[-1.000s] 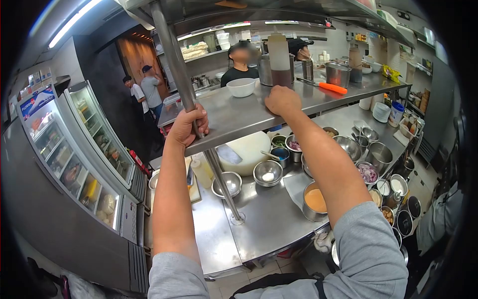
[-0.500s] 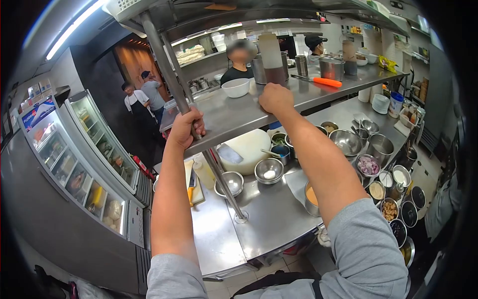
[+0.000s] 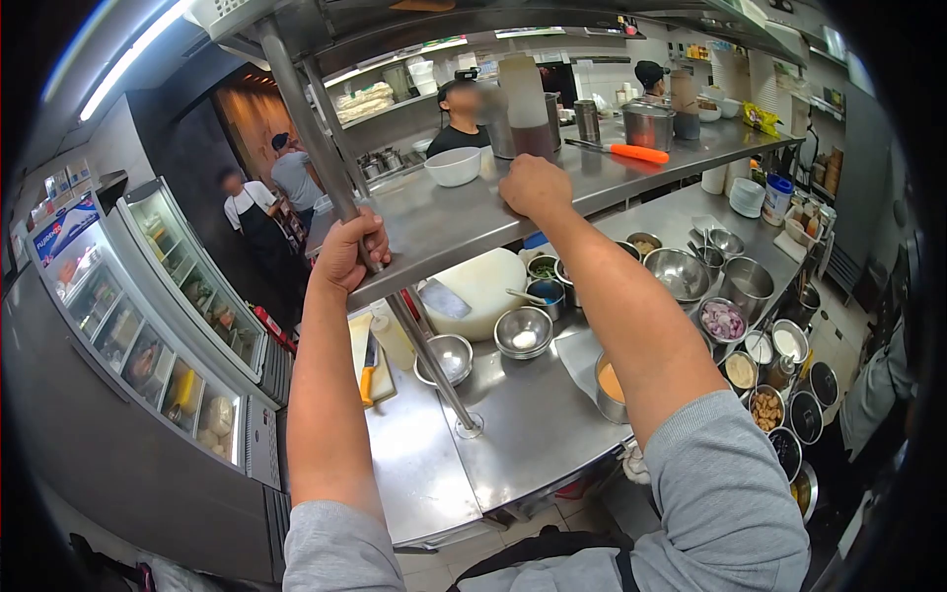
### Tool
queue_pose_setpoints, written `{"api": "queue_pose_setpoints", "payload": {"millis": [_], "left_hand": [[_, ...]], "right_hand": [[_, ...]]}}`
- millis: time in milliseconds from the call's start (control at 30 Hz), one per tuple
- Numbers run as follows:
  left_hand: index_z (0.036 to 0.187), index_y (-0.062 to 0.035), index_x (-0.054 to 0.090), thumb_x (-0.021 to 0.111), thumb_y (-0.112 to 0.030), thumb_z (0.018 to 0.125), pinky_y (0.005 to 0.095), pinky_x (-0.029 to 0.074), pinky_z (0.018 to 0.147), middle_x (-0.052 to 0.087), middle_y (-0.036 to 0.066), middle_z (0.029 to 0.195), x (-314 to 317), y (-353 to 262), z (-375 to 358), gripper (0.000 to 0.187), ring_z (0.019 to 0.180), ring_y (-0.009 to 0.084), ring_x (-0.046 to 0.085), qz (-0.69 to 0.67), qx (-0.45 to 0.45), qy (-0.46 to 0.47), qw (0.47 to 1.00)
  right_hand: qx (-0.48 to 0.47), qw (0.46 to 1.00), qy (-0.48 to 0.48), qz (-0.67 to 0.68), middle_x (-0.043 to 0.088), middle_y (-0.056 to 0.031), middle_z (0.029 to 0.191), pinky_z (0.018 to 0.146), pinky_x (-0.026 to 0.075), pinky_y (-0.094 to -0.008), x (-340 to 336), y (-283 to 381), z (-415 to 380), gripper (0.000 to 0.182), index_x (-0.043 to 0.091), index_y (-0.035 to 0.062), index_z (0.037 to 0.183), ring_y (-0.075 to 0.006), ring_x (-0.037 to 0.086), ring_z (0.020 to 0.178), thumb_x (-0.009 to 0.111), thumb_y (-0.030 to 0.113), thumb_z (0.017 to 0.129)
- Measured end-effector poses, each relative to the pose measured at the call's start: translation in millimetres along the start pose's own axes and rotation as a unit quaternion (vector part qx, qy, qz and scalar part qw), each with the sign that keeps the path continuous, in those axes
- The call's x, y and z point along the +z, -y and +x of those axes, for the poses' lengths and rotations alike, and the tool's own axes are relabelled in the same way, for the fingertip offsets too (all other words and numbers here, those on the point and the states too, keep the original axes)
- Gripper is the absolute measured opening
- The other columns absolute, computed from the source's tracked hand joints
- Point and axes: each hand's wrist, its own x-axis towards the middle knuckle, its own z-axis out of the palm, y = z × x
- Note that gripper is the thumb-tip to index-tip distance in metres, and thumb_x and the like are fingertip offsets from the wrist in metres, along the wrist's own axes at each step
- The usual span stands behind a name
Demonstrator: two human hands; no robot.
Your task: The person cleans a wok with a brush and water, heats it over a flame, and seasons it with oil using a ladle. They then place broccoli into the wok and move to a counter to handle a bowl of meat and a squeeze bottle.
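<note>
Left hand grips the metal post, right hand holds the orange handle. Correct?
No: the head view shows the right hand resting on the steel shelf, apart from the orange handle. The left hand does grip the metal post.

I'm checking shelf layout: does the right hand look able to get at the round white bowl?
Probably yes: the right hand rests on the same grey steel shelf as the round white bowl, close by, and nothing visible stands between them.
</note>
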Motion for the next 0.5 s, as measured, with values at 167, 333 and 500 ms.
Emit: {"api": "queue_pose_setpoints", "payload": {"millis": [167,333,500], "left_hand": [[0.075,-0.0127,0.045,0.06,-0.015,0.086,0.0326,0.042,0.054,0.039,-0.001,0.056,0.7,0.7,0.4,0.019,0.047,0.0134,0.044,-0.008,-0.001,0.001,1.0],[0.073,-0.0124,0.044,0.06,-0.016,0.086,0.0321,0.043,0.053,0.039,-0.001,0.056,1.9,0.5,1.4,0.021,0.047,0.0129,0.044,0.009,0.005,-0.011,1.0],[0.073,-0.0116,0.044,0.062,-0.016,0.086,0.0326,0.043,0.052,0.04,-0.001,0.056,3.6,0.6,1.0,0.022,0.046,0.0129,0.044,0.011,0.01,0.0,1.0]], "right_hand": [[-0.006,1.0,-0.004,0.008,0.069,-0.0153,0.103,0.085,0.052,-0.0377,3.2,-2.1,1.9,0.027,0.071,0.0056,0.099,-0.0297,0.066,0.1,0.055,0.018,0.081],[-0.006,1.0,-0.002,0.006,0.069,-0.0161,0.104,0.086,0.051,-0.0385,1.5,-1.2,1.9,0.029,0.071,0.0051,0.099,-0.0306,0.066,0.1,0.056,0.02,0.079],[-0.01,1.0,-0.008,0.003,0.068,-0.0177,0.106,0.088,0.051,-0.04,0.0,-0.2,0.7,0.032,0.07,0.0041,0.1,-0.0321,0.065,0.102,0.056,0.023,0.079]]}}
